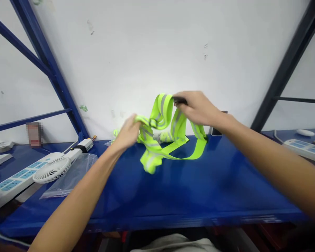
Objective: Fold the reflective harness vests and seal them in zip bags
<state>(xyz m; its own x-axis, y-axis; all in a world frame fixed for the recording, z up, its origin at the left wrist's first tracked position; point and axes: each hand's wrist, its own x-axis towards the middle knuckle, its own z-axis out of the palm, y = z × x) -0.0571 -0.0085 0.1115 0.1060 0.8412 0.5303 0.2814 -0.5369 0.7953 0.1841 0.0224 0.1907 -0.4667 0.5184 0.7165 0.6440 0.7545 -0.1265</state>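
Observation:
A neon yellow-green reflective strap with silver stripes hangs in loops between my hands, above the blue table. My left hand is closed on one part of it, just left of a black slider buckle. Higher and to the right, my right hand grips a black buckle piece at another part of the strap. One loop droops low on the right, and a blurred bunch dangles under my left hand. Behind it, more yellow-green bundles lie near the wall, partly hidden.
The blue table runs up to a white wall. On the left lie a white handheld fan, a power strip and a clear plastic bag. A dark phone-like object leans behind my right wrist. Another power strip sits far right.

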